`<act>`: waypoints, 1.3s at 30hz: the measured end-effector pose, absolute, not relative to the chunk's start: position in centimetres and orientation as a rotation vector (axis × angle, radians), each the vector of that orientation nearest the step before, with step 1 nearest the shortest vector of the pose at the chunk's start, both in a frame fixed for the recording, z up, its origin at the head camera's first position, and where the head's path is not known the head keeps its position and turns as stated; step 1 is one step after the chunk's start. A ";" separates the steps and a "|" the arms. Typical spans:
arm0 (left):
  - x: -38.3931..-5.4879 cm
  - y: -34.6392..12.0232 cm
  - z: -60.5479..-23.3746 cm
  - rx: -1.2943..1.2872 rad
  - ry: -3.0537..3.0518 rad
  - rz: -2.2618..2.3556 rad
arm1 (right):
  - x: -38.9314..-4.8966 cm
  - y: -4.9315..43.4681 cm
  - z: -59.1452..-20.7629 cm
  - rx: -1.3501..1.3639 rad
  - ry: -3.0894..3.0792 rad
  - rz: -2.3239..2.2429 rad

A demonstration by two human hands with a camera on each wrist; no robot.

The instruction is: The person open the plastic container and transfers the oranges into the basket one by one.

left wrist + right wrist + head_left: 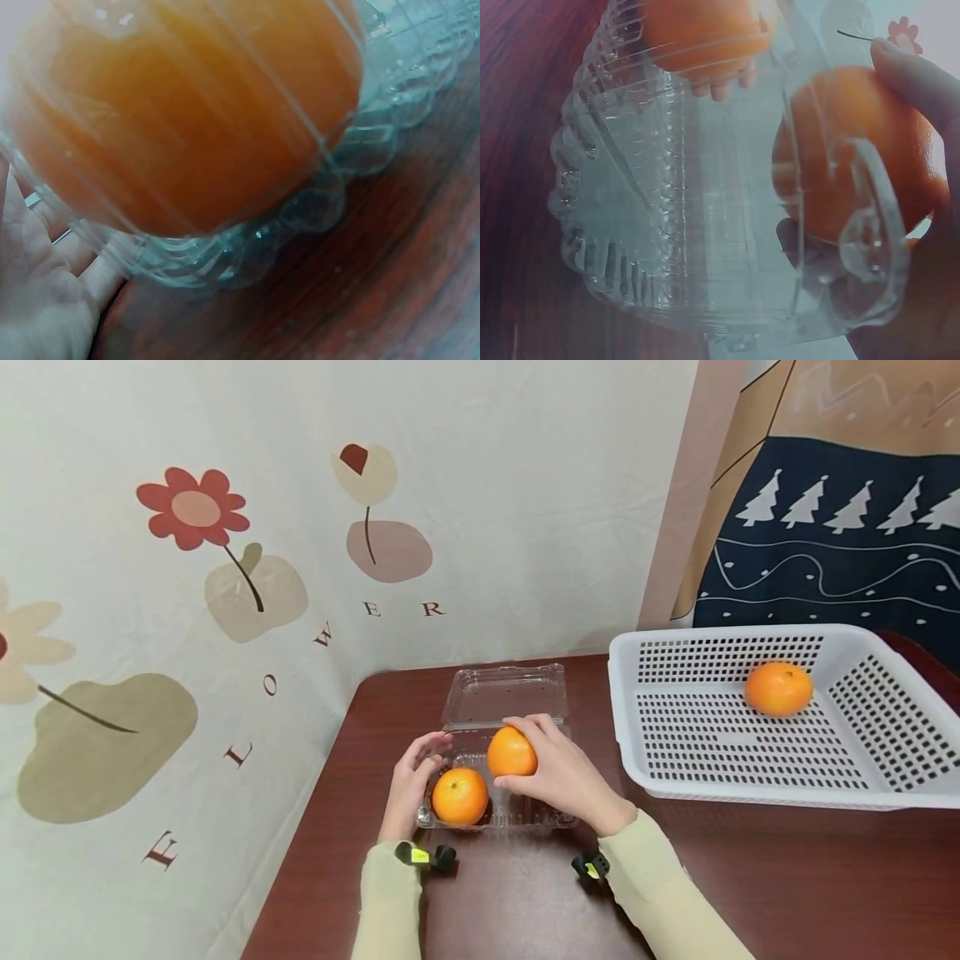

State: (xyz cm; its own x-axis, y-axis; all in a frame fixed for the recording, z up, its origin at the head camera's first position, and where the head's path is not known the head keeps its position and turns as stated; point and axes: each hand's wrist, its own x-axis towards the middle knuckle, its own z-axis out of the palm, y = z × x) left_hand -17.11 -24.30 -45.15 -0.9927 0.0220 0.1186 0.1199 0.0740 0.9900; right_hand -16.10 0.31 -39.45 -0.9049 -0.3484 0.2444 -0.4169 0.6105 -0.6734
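My right hand (558, 768) grips an orange (512, 752) between thumb and fingers, over a clear plastic clamshell box (525, 814). In the right wrist view this orange (855, 150) shows partly behind the box's rim. Another orange (460, 796) sits in the left part of the box, close up through the ribbed wall in the left wrist view. At the box's left side is my left hand (411, 781), fingers relaxed and slightly bent beside the wall. The box's lid (506, 693) lies folded back, away from me.
A white perforated basket (630, 727) stands on the right of the dark red table (517, 902), with one orange (778, 688) inside. Behind the table hangs a pale curtain (517, 527) with printed flowers. Each sleeve carries a small black wrist camera (444, 858).
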 end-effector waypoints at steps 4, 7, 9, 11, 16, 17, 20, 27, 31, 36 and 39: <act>-16.7 -23.9 -44.1 -0.139 -2.241 -2.108 | -16.1 0.4 -39.2 0.656 -2.726 1.134; -16.6 -23.8 -43.8 -0.136 -2.239 -2.111 | -16.0 0.4 -38.9 0.657 -2.719 1.117; -16.6 -23.8 -43.7 -0.125 -2.242 -2.110 | -16.0 0.5 -38.7 0.651 -2.718 1.116; -16.6 -23.8 -43.7 -0.119 -2.246 -2.107 | -15.9 0.5 -38.3 0.641 -2.714 1.123; -16.6 -23.8 -43.7 -0.107 -2.245 -2.114 | -15.6 0.6 -37.6 0.611 -2.713 1.111; -16.7 -23.8 -43.7 -0.105 -2.244 -2.117 | -15.5 0.6 -37.4 0.610 -2.711 1.105; -16.7 -23.9 -43.8 -0.097 -2.243 -2.121 | -15.4 0.6 -37.1 0.613 -2.704 1.077; -16.8 -24.0 -44.0 -0.104 -2.251 -2.105 | -15.2 0.5 -36.7 0.620 -2.687 1.044; -16.8 -24.1 -44.1 -0.113 -2.257 -2.098 | -15.1 0.6 -36.5 0.617 -2.689 1.041; -16.9 -24.2 -44.4 -0.131 -2.253 -2.099 | -14.9 0.7 -36.3 0.610 -2.687 1.040; -17.1 -24.3 -44.8 -0.142 -2.238 -2.113 | -14.9 0.9 -36.0 0.603 -2.686 1.035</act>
